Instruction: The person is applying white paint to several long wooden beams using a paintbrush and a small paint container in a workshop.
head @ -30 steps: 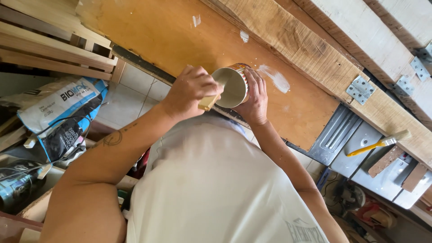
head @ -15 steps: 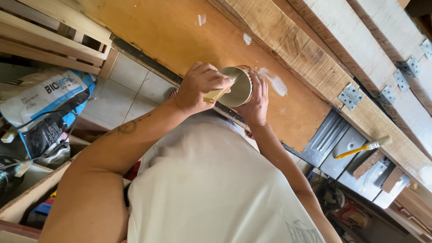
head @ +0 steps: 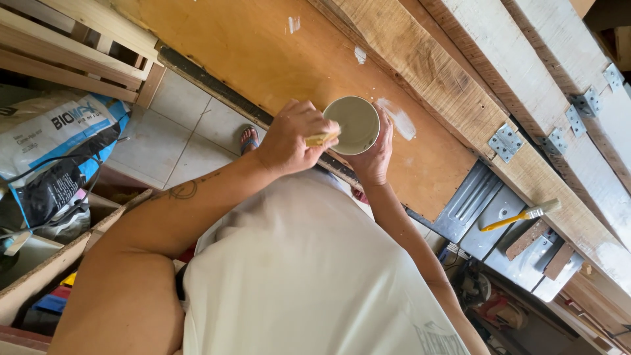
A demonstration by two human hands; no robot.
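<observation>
A head-worn camera looks down, with the view rotated, over a person in a pale shirt at a wooden worktop [head: 217,59].

The left hand [head: 294,139] is closed around a short pale wooden handle [head: 322,139], apparently a small brush or stirring stick; its tip is hidden at the cup's rim, so which one cannot be told. The right hand [head: 374,158] is wrapped around the side of a round cup [head: 355,123], which is held over the near edge of the worktop, in front of the chest. The hands are close together, meeting at the cup. The cup is seen from above and is filled with a smooth, pale grey-green liquid, likely paint or filler.

As far as can be judged, the work is at an early or middle stage. The tool is being loaded or the contents stirred. On the orange-brown board only a few small white smears [head: 401,121] are seen, the largest just beside the cup, with two smaller dabs farther off. Most of the board is bare and uncoated. The rough planks [head: 427,66] beyond it are untouched near the cup, while the farther planks look whitened already.

A second brush [head: 519,215], with a yellow handle, lies unused on a grey metal surface [head: 499,217] to one side, well apart from the hands. Metal hinges [head: 505,141] are fixed to the planks. A printed sack [head: 59,131] lies near the tiled floor [head: 190,128], where a sandalled foot [head: 248,138] shows.
</observation>
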